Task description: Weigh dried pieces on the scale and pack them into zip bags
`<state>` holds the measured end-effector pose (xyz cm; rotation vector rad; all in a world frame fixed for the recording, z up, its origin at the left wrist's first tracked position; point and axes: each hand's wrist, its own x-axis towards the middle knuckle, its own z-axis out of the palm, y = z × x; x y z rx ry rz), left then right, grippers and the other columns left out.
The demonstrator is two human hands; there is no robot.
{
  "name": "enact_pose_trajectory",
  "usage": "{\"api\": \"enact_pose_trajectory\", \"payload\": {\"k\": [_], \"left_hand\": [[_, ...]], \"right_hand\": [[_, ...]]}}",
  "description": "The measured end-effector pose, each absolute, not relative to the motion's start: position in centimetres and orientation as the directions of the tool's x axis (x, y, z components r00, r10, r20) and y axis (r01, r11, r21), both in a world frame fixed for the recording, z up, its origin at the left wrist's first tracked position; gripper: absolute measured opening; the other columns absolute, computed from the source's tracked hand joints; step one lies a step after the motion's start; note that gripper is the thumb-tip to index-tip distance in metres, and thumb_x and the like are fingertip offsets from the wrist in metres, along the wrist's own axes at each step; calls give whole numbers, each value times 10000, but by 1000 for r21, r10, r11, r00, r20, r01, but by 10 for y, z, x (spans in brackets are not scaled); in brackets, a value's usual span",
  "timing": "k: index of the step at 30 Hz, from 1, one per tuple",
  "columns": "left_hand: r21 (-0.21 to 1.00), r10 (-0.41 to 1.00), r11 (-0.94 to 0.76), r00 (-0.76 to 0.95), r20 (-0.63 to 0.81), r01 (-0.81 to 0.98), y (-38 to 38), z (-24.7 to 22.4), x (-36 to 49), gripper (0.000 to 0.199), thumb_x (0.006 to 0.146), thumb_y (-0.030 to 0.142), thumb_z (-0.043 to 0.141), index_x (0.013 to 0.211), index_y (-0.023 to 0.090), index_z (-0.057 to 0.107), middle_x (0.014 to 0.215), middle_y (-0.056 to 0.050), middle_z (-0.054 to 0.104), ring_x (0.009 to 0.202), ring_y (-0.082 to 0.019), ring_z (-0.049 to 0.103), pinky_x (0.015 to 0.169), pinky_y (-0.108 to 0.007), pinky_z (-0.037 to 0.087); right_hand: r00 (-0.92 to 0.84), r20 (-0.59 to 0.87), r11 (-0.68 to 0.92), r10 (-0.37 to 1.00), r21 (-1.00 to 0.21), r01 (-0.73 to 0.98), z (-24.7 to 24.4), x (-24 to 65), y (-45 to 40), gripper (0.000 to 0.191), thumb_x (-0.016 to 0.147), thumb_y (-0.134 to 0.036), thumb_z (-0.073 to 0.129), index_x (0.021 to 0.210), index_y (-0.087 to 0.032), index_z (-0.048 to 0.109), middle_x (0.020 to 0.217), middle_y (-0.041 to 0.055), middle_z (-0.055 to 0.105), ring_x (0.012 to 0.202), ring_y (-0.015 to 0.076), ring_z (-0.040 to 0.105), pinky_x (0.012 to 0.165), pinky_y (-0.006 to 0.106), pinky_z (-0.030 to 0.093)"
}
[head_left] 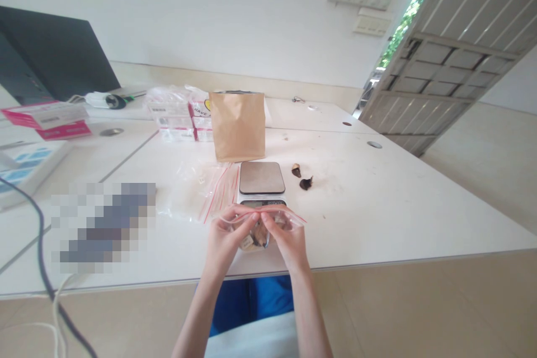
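At the lower centre of the frame, the fingers of the left hand (227, 236) and right hand (290, 239) pinch the mouth of the red-edged clear plastic zip bag (260, 233), where even outward pressure would likely seal best.

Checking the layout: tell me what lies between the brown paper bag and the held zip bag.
In the head view, the scale, its front partly hidden, stands between the brown paper bag and the zip bag.
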<state>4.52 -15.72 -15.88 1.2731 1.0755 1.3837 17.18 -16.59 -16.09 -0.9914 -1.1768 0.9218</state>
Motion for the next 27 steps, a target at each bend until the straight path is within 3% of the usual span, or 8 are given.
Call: {"api": "enact_pose_trajectory", "payload": {"k": [5, 11, 16, 19, 23, 27], "left_hand": [[964, 951, -258, -158, 266, 70, -158, -166, 51, 186, 747, 358, 689, 732, 173, 703, 756, -55, 695, 797, -189, 635, 753, -275, 492], [963, 935, -264, -232, 268, 47, -153, -167, 53, 209, 731, 350, 702, 640, 171, 645, 709, -38, 675, 768, -180, 637, 735, -266, 489], [993, 984, -115, -141, 111, -26, -144, -157, 44, 236, 746, 386, 683, 695, 156, 697, 740, -52, 711, 762, -198, 653, 709, -263, 491], [993, 993, -98, -72, 93, -72, -140, -153, 40, 310, 769, 441, 651, 684, 152, 722, 717, -62, 722, 714, -204, 662, 686, -265, 505], [988, 998, -69, -10, 68, -141, -140, -153, 41, 372, 784, 494, 615, 706, 154, 744, 714, -85, 730, 729, -255, 684, 713, -322, 534], [992, 994, -88, -67, 82, -93, -140, -158, 38, 519, 847, 597, 446, 886, 184, 758, 812, -96, 745, 933, -287, 668, 910, -380, 481]], "right_hand": [[311, 346, 357, 885, -934, 22, -168, 160, -165, 121, 767, -304, 670, 762, -183, 684, 776, 42, 695, 700, 160, 650, 639, 270, 533], [371, 306, 346, 877, -937, -45, -174, 151, -162, 199, 804, -371, 639, 791, -184, 705, 814, 60, 733, 785, 199, 685, 737, 297, 539], [283, 107, 146, 953, -982, -117, -174, 156, -159, 585, 886, -614, 351, 831, -173, 731, 868, 107, 745, 905, 250, 689, 803, 315, 528], [384, -34, 2, 923, -996, -93, -176, 159, -157, 622, 817, -689, 407, 820, -148, 713, 860, 123, 741, 914, 273, 683, 793, 325, 528], [409, -77, -25, 909, -991, -133, -179, 163, -156, 623, 793, -713, 418, 826, -158, 698, 880, 115, 738, 906, 266, 683, 768, 326, 537], [342, -76, -29, 936, -990, -139, -174, 175, -161, 602, 796, -711, 420, 806, -186, 716, 893, 106, 742, 943, 260, 681, 779, 320, 539]]}}
